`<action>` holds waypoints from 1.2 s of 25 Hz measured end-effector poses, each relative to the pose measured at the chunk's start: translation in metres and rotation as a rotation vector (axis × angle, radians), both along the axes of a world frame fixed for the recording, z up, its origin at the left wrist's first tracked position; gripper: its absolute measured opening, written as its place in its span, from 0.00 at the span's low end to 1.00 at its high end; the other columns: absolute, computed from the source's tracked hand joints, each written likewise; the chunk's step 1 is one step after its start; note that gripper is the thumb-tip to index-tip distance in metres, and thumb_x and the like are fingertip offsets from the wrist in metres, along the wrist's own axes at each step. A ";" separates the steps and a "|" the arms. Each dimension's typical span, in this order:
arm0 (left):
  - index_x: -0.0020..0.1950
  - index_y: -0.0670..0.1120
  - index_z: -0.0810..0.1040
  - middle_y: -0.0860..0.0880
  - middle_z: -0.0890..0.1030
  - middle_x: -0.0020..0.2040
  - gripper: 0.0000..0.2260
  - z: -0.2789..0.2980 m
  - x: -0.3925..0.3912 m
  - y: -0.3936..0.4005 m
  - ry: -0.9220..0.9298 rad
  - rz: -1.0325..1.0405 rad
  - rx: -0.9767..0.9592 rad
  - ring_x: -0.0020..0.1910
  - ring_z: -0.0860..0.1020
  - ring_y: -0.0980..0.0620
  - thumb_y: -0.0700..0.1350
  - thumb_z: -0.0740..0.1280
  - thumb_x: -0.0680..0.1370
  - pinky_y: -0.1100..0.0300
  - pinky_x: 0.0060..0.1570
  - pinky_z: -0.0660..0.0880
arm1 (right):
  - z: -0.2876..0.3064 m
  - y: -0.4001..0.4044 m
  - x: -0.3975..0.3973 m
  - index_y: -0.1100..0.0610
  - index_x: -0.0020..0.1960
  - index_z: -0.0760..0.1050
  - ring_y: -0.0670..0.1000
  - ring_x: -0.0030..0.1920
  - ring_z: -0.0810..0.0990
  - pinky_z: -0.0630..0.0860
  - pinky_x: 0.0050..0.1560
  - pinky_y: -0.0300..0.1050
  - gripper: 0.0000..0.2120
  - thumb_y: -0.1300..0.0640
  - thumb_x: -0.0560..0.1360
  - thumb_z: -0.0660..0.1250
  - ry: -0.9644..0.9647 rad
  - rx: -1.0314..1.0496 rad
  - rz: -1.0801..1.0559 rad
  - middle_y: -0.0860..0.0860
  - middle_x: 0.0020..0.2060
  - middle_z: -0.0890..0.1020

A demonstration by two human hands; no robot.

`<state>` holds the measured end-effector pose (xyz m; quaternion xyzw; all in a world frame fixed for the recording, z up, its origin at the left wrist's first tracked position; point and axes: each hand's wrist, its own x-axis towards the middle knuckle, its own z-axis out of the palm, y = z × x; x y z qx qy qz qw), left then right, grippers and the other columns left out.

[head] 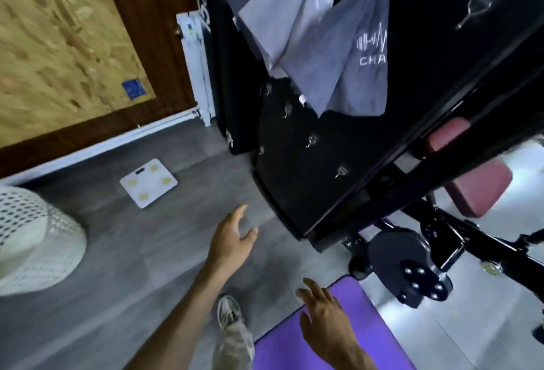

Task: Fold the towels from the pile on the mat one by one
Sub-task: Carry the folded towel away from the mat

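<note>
Grey towels [318, 45] hang from hooks on a black panel [323, 163] at the top of the view; one shows a white logo. A purple mat [294, 340] lies on the floor at the bottom right, and no towel pile shows on its visible part. My left hand [232, 237] is stretched out over the grey floor with relaxed fingers and holds nothing. My right hand [323, 313] hovers over the mat's near corner, fingers spread, empty. Both hands are well below the hanging towels.
A white mesh basket [32, 240] stands at the left edge. A white bathroom scale [148, 182] lies on the floor. A black exercise machine with red pads [477, 190] and a weight disc [409, 266] fills the right. My shoe [229, 310] is beside the mat.
</note>
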<state>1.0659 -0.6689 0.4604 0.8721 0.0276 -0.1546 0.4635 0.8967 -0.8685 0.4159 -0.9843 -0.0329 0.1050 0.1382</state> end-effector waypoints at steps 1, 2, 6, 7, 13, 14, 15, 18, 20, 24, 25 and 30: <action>0.74 0.50 0.67 0.46 0.73 0.69 0.26 -0.002 -0.029 0.004 -0.021 0.004 0.035 0.68 0.72 0.48 0.46 0.69 0.77 0.56 0.65 0.69 | -0.006 0.001 -0.023 0.45 0.52 0.78 0.46 0.46 0.84 0.80 0.39 0.38 0.27 0.49 0.52 0.75 0.003 0.012 0.039 0.45 0.57 0.81; 0.75 0.50 0.66 0.46 0.73 0.70 0.26 -0.003 -0.061 0.005 -0.049 -0.024 0.088 0.68 0.71 0.47 0.47 0.68 0.78 0.55 0.66 0.69 | -0.013 0.003 -0.048 0.45 0.51 0.78 0.46 0.44 0.84 0.80 0.40 0.39 0.27 0.49 0.52 0.75 -0.001 0.022 0.071 0.45 0.55 0.82; 0.76 0.48 0.65 0.46 0.71 0.72 0.28 -0.010 -0.220 0.001 -0.078 -0.078 0.188 0.71 0.69 0.48 0.50 0.67 0.77 0.59 0.69 0.65 | -0.042 0.013 -0.171 0.48 0.51 0.79 0.50 0.43 0.84 0.81 0.41 0.43 0.22 0.51 0.56 0.70 -0.059 0.134 0.109 0.48 0.52 0.84; 0.75 0.48 0.65 0.46 0.71 0.72 0.28 -0.010 -0.266 0.001 -0.084 -0.048 0.171 0.71 0.68 0.49 0.48 0.68 0.77 0.61 0.70 0.63 | -0.048 0.013 -0.210 0.48 0.52 0.77 0.51 0.44 0.84 0.81 0.41 0.44 0.21 0.52 0.59 0.68 -0.044 0.169 0.132 0.49 0.52 0.84; 0.72 0.49 0.71 0.48 0.75 0.68 0.23 0.003 -0.482 0.022 -0.098 0.161 0.149 0.67 0.72 0.52 0.45 0.70 0.76 0.57 0.67 0.69 | -0.048 0.003 -0.390 0.55 0.56 0.79 0.60 0.51 0.82 0.80 0.49 0.54 0.21 0.50 0.68 0.58 0.100 0.378 0.117 0.54 0.55 0.82; 0.71 0.49 0.71 0.49 0.76 0.67 0.23 0.006 -0.517 0.027 -0.087 0.190 0.146 0.66 0.73 0.52 0.44 0.70 0.76 0.61 0.67 0.68 | -0.042 0.002 -0.417 0.56 0.57 0.79 0.60 0.52 0.82 0.79 0.52 0.51 0.21 0.51 0.68 0.58 0.121 0.395 0.111 0.54 0.57 0.81; 0.71 0.48 0.72 0.48 0.76 0.67 0.23 0.007 -0.549 0.031 -0.064 0.206 0.146 0.66 0.73 0.53 0.43 0.70 0.76 0.64 0.65 0.67 | -0.035 0.002 -0.441 0.57 0.58 0.79 0.58 0.54 0.82 0.77 0.55 0.49 0.21 0.51 0.69 0.59 0.143 0.404 0.094 0.53 0.58 0.81; 0.71 0.48 0.71 0.47 0.78 0.64 0.25 -0.002 -0.636 0.051 0.052 0.285 0.068 0.63 0.75 0.52 0.41 0.71 0.75 0.66 0.60 0.68 | -0.023 0.018 -0.512 0.55 0.64 0.77 0.54 0.61 0.78 0.72 0.60 0.44 0.19 0.54 0.74 0.64 0.266 0.402 0.065 0.51 0.62 0.80; 0.72 0.49 0.70 0.47 0.78 0.62 0.25 -0.012 -0.682 0.069 0.126 0.364 0.024 0.62 0.76 0.51 0.41 0.71 0.76 0.62 0.59 0.70 | -0.021 0.038 -0.552 0.54 0.65 0.75 0.53 0.63 0.77 0.70 0.61 0.43 0.18 0.57 0.76 0.66 0.301 0.406 0.072 0.50 0.63 0.79; 0.72 0.51 0.70 0.49 0.78 0.62 0.24 -0.030 -0.797 0.135 0.165 0.453 -0.003 0.61 0.76 0.53 0.43 0.70 0.76 0.57 0.62 0.72 | -0.021 0.112 -0.647 0.55 0.65 0.76 0.53 0.64 0.76 0.69 0.62 0.42 0.22 0.49 0.73 0.62 0.415 0.409 0.124 0.50 0.63 0.78; 0.72 0.51 0.70 0.49 0.78 0.62 0.24 -0.037 -0.830 0.158 0.173 0.477 -0.014 0.61 0.76 0.52 0.42 0.70 0.77 0.56 0.63 0.72 | -0.023 0.133 -0.672 0.55 0.65 0.76 0.53 0.63 0.77 0.70 0.62 0.43 0.24 0.48 0.71 0.60 0.448 0.403 0.131 0.51 0.63 0.79; 0.70 0.49 0.72 0.49 0.79 0.59 0.22 -0.063 -1.000 0.285 0.182 0.597 -0.065 0.57 0.77 0.51 0.40 0.70 0.76 0.59 0.60 0.72 | -0.036 0.242 -0.792 0.56 0.61 0.78 0.53 0.57 0.80 0.72 0.59 0.42 0.15 0.57 0.75 0.69 0.478 0.411 0.099 0.51 0.57 0.81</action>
